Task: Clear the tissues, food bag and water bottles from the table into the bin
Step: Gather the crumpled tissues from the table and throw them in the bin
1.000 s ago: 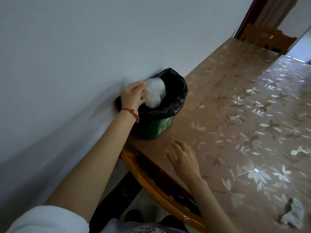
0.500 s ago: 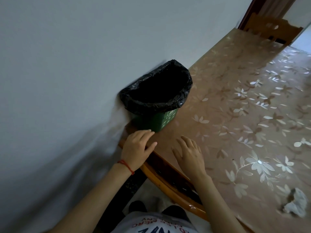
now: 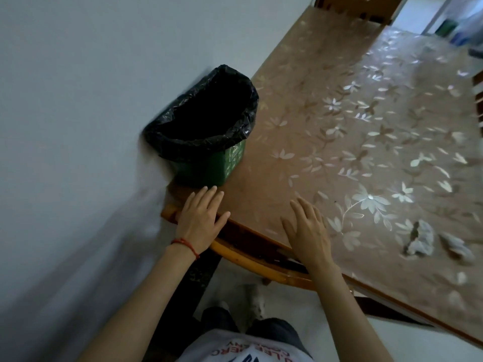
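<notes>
A small green bin (image 3: 209,167) lined with a black bag stands on the table's near left corner, against the wall; its inside is too dark to see. My left hand (image 3: 201,218) lies flat with straight fingers on the table corner just in front of the bin, holding nothing. My right hand (image 3: 305,228) rests flat on the table edge further right, also empty. Two crumpled white tissues, one (image 3: 420,237) and a second (image 3: 456,246), lie on the table to the right of my right hand.
The table (image 3: 339,121) has a brown cloth with pale flowers and a wooden rim. A pale wall runs along its left side. A wooden chair back (image 3: 366,11) stands at the far end. Blurred items (image 3: 460,30) sit at the far right corner.
My left hand dropped a white tissue into the bin, then drew back and settled flat on the table corner. My right hand stayed on the edge. The view swung right, showing a second tissue.
</notes>
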{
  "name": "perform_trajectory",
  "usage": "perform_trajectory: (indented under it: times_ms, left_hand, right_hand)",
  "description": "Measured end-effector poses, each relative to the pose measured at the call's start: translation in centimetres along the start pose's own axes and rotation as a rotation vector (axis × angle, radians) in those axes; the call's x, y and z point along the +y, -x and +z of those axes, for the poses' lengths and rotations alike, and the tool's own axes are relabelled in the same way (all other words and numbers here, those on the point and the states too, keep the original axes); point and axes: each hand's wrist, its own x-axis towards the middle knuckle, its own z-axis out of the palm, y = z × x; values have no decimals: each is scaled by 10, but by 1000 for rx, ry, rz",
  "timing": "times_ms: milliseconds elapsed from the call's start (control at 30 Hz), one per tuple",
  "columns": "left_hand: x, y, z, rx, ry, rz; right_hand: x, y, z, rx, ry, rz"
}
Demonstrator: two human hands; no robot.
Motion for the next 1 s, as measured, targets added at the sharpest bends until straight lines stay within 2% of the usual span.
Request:
perform_trajectory:
  times_ms: [333, 633, 800, 900, 1000]
  left_hand:
    - [55, -19, 8, -37, -2, 158]
    - [148, -42, 25, -66, -43, 387]
    - [202, -48, 41, -96, -48, 545]
    - [232, -48, 49, -140, -65, 656]
    - [262, -51, 56, -176, -72, 797]
  right_hand:
    - [55, 42, -27, 78, 20, 221]
    - [130, 95, -57, 173, 60, 437]
    - [168, 134, -63, 110, 142, 580]
    - [178, 161, -70, 258, 97, 700]
    - [181, 188, -72, 305, 53, 845]
